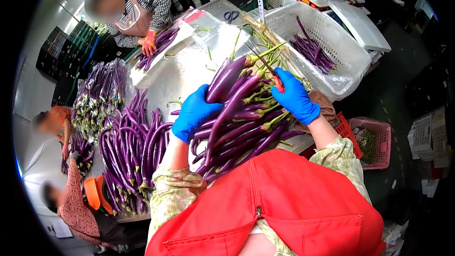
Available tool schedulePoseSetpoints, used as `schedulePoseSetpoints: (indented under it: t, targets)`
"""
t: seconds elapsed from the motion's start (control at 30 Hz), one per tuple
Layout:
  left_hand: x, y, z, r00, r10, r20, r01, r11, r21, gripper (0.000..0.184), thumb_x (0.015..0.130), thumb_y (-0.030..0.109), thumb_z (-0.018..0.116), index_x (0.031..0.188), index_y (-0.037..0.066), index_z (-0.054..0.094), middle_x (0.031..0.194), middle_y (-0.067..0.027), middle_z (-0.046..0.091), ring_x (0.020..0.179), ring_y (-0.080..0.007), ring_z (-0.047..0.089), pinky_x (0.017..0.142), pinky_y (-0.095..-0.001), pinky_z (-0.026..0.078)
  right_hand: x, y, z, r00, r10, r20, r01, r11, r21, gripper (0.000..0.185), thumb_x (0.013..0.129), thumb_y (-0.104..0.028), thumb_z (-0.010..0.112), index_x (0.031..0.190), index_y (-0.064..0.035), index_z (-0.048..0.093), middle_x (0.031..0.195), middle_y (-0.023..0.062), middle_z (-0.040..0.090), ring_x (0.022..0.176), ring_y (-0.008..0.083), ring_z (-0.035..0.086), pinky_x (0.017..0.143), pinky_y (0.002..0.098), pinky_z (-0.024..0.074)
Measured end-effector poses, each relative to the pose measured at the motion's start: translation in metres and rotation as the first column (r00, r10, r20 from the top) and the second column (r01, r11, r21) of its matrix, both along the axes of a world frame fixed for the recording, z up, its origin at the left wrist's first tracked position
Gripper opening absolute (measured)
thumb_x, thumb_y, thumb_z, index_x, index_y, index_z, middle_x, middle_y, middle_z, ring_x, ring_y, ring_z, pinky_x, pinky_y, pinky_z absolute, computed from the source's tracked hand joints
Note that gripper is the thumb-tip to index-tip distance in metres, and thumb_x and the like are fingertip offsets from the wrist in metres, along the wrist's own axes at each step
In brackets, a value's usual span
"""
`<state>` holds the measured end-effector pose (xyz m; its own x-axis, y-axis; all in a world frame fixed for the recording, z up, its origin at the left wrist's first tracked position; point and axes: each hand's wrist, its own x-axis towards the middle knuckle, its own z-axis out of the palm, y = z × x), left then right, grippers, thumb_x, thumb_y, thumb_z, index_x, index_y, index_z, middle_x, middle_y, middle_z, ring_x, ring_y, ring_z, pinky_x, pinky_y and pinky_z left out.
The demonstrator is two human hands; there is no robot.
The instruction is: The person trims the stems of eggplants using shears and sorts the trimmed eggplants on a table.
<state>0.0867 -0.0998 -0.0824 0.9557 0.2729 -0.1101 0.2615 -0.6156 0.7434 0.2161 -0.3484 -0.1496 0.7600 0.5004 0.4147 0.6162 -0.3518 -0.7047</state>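
My left hand (196,112), in a blue glove, is wrapped round a thick purple eggplant (225,81) and lifts it above a heap. My right hand (295,96), gloved in blue too, grips a pair of scissors (278,83) with red handles. Their dark blades point up and left, close to the eggplant's stem end. Beneath both hands lies a pile of long eggplants (241,130), green stems towards my right hand. My left palm and some of its fingers are hidden.
Beyond my left forearm lies a larger pile of eggplants (132,147); bagged ones (100,97) sit further off. A white crate (348,79) holds several eggplants at right. A pink basket (386,149) stands below. Co-workers are along the table (182,68); one wears orange gloves (150,43).
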Motion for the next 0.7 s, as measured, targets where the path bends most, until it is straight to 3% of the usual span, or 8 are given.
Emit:
schedulePoseSetpoints:
  t: [0.07, 0.17, 0.37, 0.5, 0.53, 0.63, 0.67, 0.7]
  targets:
    - [-0.004, 0.000, -0.006, 1.000, 0.010, 0.016, -0.010, 0.999, -0.040, 0.051, 0.068, 0.027, 0.070, 0.110, 0.000, 0.058, 0.094, -0.0161, 0.066, 0.084, -0.0251, 0.064, 0.079, -0.0341, 0.048, -0.002, 0.000, -0.001, 1.000, 0.000, -0.008, 0.000, 1.000, -0.009, 0.051, 0.078, -0.013, 0.061, 0.123, 0.0071, 0.046, 0.109, 0.0216, 0.057, 0.097, 0.0306, 0.060, 0.084, 0.0348, 0.0466]
    - [-0.007, -0.004, -0.004, 1.000, 0.007, -0.027, -0.010, 0.991, -0.136, 0.050, 0.070, 0.012, 0.071, 0.115, -0.003, 0.055, 0.098, -0.0104, 0.064, 0.087, -0.0153, 0.058, 0.082, -0.0284, 0.046, -0.004, 0.001, -0.002, 0.999, 0.003, 0.036, -0.002, 1.000, -0.024, 0.050, 0.079, -0.012, 0.061, 0.122, 0.0072, 0.046, 0.110, 0.0220, 0.056, 0.098, 0.0321, 0.059, 0.085, 0.0345, 0.0462]
    - [-0.012, -0.005, -0.010, 1.000, 0.022, -0.009, -0.023, 0.982, -0.185, 0.051, 0.070, 0.014, 0.072, 0.115, -0.003, 0.054, 0.099, -0.0103, 0.064, 0.089, -0.0153, 0.058, 0.084, -0.0291, 0.045, -0.006, 0.008, -0.003, 0.999, 0.016, 0.031, -0.015, 1.000, -0.028, 0.041, 0.079, -0.009, 0.057, 0.117, 0.0050, 0.050, 0.100, 0.0223, 0.057, 0.088, 0.0349, 0.059, 0.078, 0.0356, 0.0467]
    - [-0.018, 0.001, -0.013, 0.999, 0.041, 0.022, -0.041, 0.999, 0.005, 0.052, 0.071, 0.019, 0.073, 0.115, 0.001, 0.054, 0.098, -0.0125, 0.065, 0.089, -0.0193, 0.062, 0.082, -0.0315, 0.046, -0.003, 0.007, 0.001, 0.968, 0.016, -0.252, -0.076, 0.969, -0.233, 0.032, 0.079, -0.005, 0.054, 0.111, 0.0027, 0.053, 0.086, 0.0221, 0.055, 0.076, 0.0334, 0.054, 0.071, 0.0318, 0.0452]
    - [-0.022, 0.002, -0.010, 0.998, 0.054, 0.022, -0.056, 0.994, 0.094, 0.052, 0.071, 0.021, 0.073, 0.116, 0.002, 0.054, 0.098, -0.0133, 0.066, 0.089, -0.0212, 0.063, 0.081, -0.0323, 0.047, -0.004, 0.004, -0.003, 0.979, 0.046, -0.198, -0.091, 0.971, -0.223, 0.031, 0.080, -0.003, 0.052, 0.111, 0.0023, 0.053, 0.080, 0.0153, 0.056, 0.068, 0.0252, 0.052, 0.066, 0.0278, 0.0439]
    - [-0.032, 0.006, -0.011, 0.989, 0.036, 0.146, -0.092, 0.914, 0.396, 0.051, 0.069, 0.021, 0.073, 0.116, 0.009, 0.055, 0.092, -0.0165, 0.066, 0.081, -0.0327, 0.065, 0.072, -0.0379, 0.050, -0.012, -0.009, -0.017, 0.882, 0.231, -0.410, -0.205, 0.973, 0.105, 0.034, 0.081, -0.004, 0.053, 0.115, 0.0018, 0.052, 0.084, 0.0065, 0.056, 0.065, 0.0165, 0.051, 0.061, 0.0266, 0.0432]
    - [-0.034, 0.011, -0.016, 0.980, 0.008, 0.197, -0.099, 0.883, 0.458, 0.052, 0.068, 0.020, 0.072, 0.116, 0.010, 0.056, 0.090, -0.0165, 0.065, 0.080, -0.0342, 0.064, 0.070, -0.0388, 0.050, -0.011, -0.010, -0.025, 0.672, 0.407, -0.619, -0.208, 0.906, 0.370, 0.041, 0.080, -0.007, 0.055, 0.121, 0.0005, 0.049, 0.089, 0.0012, 0.055, 0.065, 0.0096, 0.051, 0.056, 0.0240, 0.0435]
    - [-0.037, 0.016, -0.022, 0.970, -0.027, 0.242, -0.106, 0.848, 0.519, 0.052, 0.067, 0.020, 0.072, 0.116, 0.011, 0.056, 0.089, -0.0165, 0.065, 0.078, -0.0356, 0.064, 0.068, -0.0397, 0.050, -0.011, -0.012, -0.010, 0.573, 0.405, -0.713, -0.271, 0.914, 0.301, 0.044, 0.080, -0.009, 0.055, 0.122, 0.0001, 0.048, 0.091, 0.0016, 0.055, 0.066, 0.0092, 0.051, 0.055, 0.0233, 0.0437]
